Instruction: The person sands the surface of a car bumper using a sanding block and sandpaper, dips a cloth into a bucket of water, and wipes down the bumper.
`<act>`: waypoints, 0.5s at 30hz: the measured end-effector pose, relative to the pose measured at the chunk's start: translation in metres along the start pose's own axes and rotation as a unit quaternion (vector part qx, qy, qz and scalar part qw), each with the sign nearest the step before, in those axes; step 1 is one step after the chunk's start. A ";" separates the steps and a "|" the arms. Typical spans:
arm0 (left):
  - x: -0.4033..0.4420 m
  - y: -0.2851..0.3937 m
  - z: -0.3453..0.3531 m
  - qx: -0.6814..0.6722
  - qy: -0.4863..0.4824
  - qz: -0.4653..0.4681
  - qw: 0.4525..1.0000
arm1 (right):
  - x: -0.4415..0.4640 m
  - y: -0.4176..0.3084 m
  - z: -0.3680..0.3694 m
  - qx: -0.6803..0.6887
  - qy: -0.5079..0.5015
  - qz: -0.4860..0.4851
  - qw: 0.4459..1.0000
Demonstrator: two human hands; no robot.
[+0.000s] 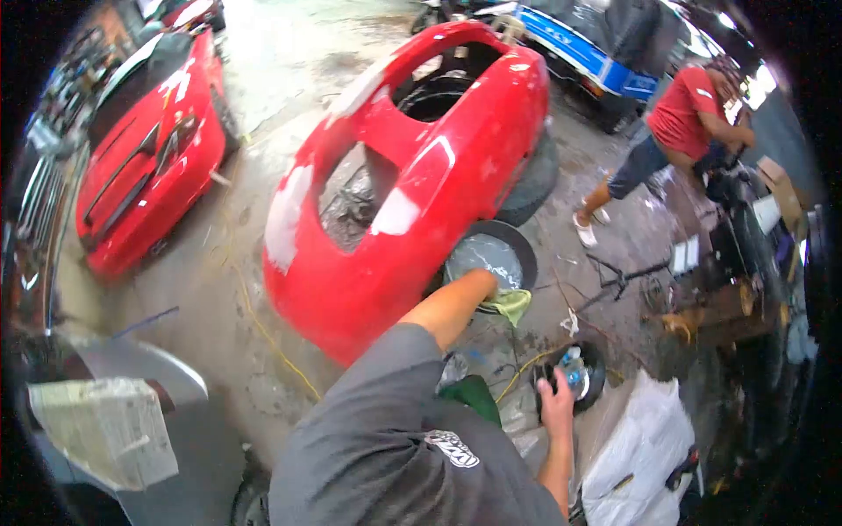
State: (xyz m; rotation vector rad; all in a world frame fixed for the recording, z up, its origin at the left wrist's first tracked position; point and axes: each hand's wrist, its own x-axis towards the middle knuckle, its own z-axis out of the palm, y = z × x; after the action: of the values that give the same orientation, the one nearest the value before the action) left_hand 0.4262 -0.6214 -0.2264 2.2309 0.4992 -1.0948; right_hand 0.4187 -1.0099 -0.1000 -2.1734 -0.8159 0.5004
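My left hand point(492, 292) is at the near rim of a black bucket point(526, 250) of greyish water. A yellow-green cloth point(511, 305) hangs from this hand over the rim; most of the fingers are hidden. Lower right, my right hand point(557, 399) is raised with its fingers apart and nothing visible in it. Just beyond those fingers, a clear plastic bottle point(574, 368) lies in a round black container point(592, 377). A large red body panel point(421, 193) with patches of pale filler stands left of the bucket.
Another red car part point(158, 167) stands at the upper left. A person in a red shirt point(684, 114) bends at the upper right, near a blue and white vehicle point(570, 44). A yellow cable point(263, 329) crosses the floor. White sheeting point(636, 447) lies lower right.
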 end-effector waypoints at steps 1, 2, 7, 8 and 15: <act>-0.008 0.002 0.004 -0.001 0.072 0.013 0.997 | 0.030 -0.017 -0.003 -0.003 -0.017 -0.041 0.999; -0.016 0.003 0.007 0.000 0.145 0.025 0.989 | 0.059 -0.050 -0.009 -0.002 -0.044 -0.088 0.995; -0.172 0.031 0.046 -0.169 0.430 0.100 0.881 | 0.197 -0.118 0.033 -0.159 -0.167 -0.201 0.952; -0.182 0.029 0.064 -0.207 0.486 0.113 0.841 | 0.218 -0.136 0.050 -0.245 -0.222 -0.172 0.928; -0.232 0.001 0.149 -0.279 0.562 0.014 0.779 | 0.330 -0.052 0.232 -0.501 -0.486 -0.176 0.694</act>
State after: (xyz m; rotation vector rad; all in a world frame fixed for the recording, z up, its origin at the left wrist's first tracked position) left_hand 0.2036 -0.7365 -0.1114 2.0679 1.0734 0.5323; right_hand 0.5033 -0.6378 -0.2407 -2.4285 -2.5255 1.2525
